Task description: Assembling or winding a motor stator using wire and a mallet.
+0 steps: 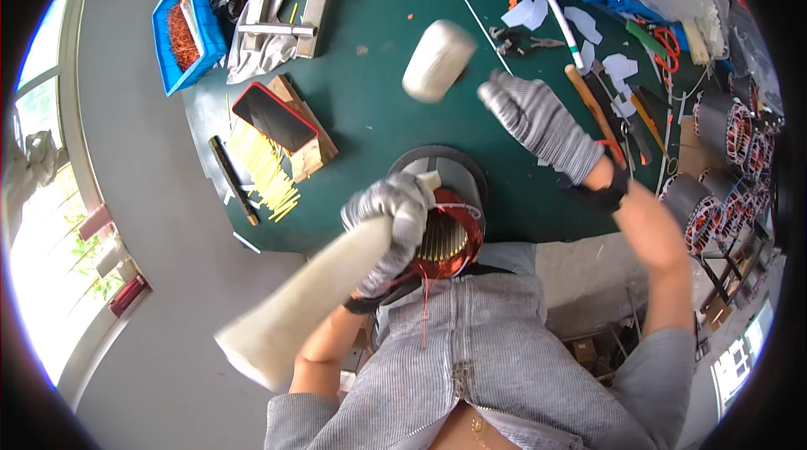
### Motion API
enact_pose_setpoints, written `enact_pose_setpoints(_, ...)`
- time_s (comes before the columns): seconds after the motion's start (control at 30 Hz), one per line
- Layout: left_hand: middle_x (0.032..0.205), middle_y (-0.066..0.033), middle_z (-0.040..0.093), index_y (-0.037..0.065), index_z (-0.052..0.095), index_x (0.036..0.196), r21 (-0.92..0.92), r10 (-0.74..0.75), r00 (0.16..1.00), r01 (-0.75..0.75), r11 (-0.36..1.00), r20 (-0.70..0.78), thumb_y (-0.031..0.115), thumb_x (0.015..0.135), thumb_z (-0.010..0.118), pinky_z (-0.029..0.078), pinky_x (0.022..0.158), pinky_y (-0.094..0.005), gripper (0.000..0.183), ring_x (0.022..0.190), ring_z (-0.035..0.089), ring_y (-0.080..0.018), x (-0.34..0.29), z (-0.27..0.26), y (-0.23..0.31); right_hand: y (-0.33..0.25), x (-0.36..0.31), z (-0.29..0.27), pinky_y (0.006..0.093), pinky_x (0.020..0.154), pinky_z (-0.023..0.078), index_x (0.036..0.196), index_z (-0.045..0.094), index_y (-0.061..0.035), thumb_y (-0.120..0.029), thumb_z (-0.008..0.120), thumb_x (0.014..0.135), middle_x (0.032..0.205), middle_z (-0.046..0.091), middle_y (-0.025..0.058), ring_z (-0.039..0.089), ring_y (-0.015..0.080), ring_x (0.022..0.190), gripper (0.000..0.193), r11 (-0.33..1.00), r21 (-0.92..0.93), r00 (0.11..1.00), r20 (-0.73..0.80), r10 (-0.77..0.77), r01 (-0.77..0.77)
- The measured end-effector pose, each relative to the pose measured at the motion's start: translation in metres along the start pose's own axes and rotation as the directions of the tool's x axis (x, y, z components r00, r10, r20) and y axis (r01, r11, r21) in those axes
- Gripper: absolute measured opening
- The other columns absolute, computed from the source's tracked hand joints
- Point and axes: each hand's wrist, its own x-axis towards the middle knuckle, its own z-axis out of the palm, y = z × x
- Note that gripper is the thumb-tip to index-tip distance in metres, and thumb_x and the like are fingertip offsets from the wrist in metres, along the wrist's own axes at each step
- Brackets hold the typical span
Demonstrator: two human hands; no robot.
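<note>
My left hand (391, 210), in a grey-striped glove, is closed around a long off-white wedge-shaped bar (307, 299). The bar's wide end slants to the lower left, and its narrow end comes out by the upper rim of the motor stator (458, 265). This stator has red-brown copper windings round a slotted bore and sits in a grey housing (458, 168) at the table's near edge. My gloved right hand (542, 126) is closed, raised to the right. Beside its fingers a white mallet head (439, 61) is blurred; the handle is largely hidden.
On the left lie a red-edged phone (275, 116) on a wooden block, yellow strips (265, 168) and a blue bin (189, 30). A metal frame (286, 9) stands behind. Pliers (525, 41), knives and scissors (668, 48) lie right. Wound stators (714, 202) stack at far right.
</note>
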Motion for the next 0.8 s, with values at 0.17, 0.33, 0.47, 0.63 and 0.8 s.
enact_pose_setpoints(0.17,0.055,-0.0052,0.047,0.009,0.040,0.061,-0.208,0.078,0.978,-0.037,0.977,0.192,0.013,0.086,0.057,0.044,0.054,-0.0315,0.030,0.054,0.050,-0.0187,-0.003,-0.023,-0.023,-0.013,-0.058,0.028,0.0390,0.076,0.048,0.115,0.052,-0.0025,-0.013,0.046,0.083,0.110,0.055,0.0196,0.058,0.0312,0.093,0.034,0.981,-0.141,0.916,0.397,-0.065,0.131)
enact_pose_setpoints(0.33,0.067,-0.0034,0.054,0.010,0.049,0.067,0.341,-0.320,0.896,0.211,0.916,0.307,0.009,0.076,0.054,0.045,0.055,-0.0288,0.011,0.059,0.055,-0.0151,0.005,-0.014,0.006,0.007,-0.075,0.021,0.0373,0.069,0.050,0.118,0.050,-0.0051,-0.010,0.045,0.084,0.112,0.054,0.0190,0.060,0.0300,0.090,0.034,0.890,-0.449,0.992,-0.123,0.029,-0.082)
enact_pose_setpoints(0.47,0.071,-0.0042,0.057,0.010,0.052,0.073,0.861,-0.315,0.867,-0.214,0.462,0.385,0.011,0.075,0.062,0.047,0.059,-0.0263,0.010,0.067,0.058,-0.0166,0.019,-0.014,0.003,0.005,-0.128,0.064,0.0372,0.066,0.051,0.114,0.054,-0.0053,-0.011,0.052,0.082,0.108,0.058,0.0191,0.061,0.0294,0.086,0.032,0.973,-0.189,0.987,0.116,-0.115,0.135)
enact_pose_setpoints(0.63,0.064,-0.0012,0.043,0.006,0.048,0.079,0.033,-0.231,0.968,0.228,0.973,0.094,0.021,0.093,0.048,0.045,0.066,-0.0308,0.020,0.061,0.048,-0.0119,0.080,-0.041,-0.018,0.043,-0.157,0.068,0.0337,0.073,0.050,0.106,0.057,0.0005,-0.003,0.051,0.087,0.095,0.062,0.0171,0.062,0.0260,0.087,0.021,0.961,0.069,0.960,-0.067,0.272,-0.267)
enact_pose_setpoints(0.8,0.067,-0.0001,0.052,0.008,0.052,0.076,0.322,-0.427,0.904,0.409,0.854,-0.017,0.018,0.087,0.059,0.044,0.059,-0.0273,0.016,0.057,0.048,-0.0101,0.071,-0.061,-0.066,0.036,-0.156,0.072,0.0298,0.064,0.049,0.104,0.056,0.0038,-0.006,0.054,0.087,0.092,0.062,0.0155,0.063,0.0234,0.080,0.020,0.791,0.423,0.852,-0.079,0.518,-0.442)
